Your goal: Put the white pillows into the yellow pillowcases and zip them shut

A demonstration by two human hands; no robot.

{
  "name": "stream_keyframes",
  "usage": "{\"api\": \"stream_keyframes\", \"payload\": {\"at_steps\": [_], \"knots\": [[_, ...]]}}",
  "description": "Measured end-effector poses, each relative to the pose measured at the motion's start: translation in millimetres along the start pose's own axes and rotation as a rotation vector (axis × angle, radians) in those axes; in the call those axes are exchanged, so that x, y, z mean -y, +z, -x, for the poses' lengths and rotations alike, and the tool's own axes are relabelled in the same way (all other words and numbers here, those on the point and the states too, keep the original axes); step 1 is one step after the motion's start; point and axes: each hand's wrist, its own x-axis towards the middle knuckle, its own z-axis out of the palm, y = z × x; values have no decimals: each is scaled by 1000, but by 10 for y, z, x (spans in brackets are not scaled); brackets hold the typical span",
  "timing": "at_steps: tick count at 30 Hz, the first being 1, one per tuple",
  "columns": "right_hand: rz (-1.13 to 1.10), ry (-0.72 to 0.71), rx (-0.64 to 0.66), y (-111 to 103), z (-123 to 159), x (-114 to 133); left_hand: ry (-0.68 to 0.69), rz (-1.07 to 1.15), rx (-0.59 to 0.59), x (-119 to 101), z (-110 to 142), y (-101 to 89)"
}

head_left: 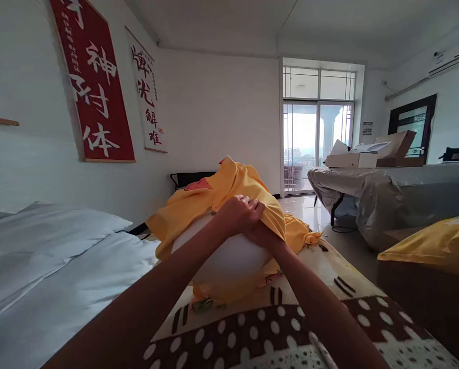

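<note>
A white pillow (221,261) lies in front of me, partly covered by a yellow pillowcase (244,184) with a printed pattern. The cloth drapes over the pillow's far side and both flanks, and some yellow fabric shows under its near end. My left hand (237,212) is closed at the cloth's near edge, fingers curled over it. Just to its right and slightly lower, my right hand (263,234) is also closed on the pillowcase, its fingers partly hidden by the left hand and the cloth. The two hands touch each other above the pillow.
Several white pillows (60,256) are piled on the left. Beneath everything is a patterned blanket (252,333) with brown and white dots. On the right are a yellow pillow (437,246) and a plastic-covered table (425,189) bearing an open cardboard box (398,146).
</note>
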Motion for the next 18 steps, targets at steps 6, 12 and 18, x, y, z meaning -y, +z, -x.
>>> {"api": "stream_keyframes", "payload": {"at_steps": [6, 12, 18], "knots": [[24, 30, -52, -208, 108, -153, -380, -112, -57, 481, 356, 258], [51, 32, -114, -202, 105, -305, -751, 8, 169, 590, 910, 424], [214, -439, -34, -84, 358, 274, -785, 157, 352, 504, 1224, 495]]}}
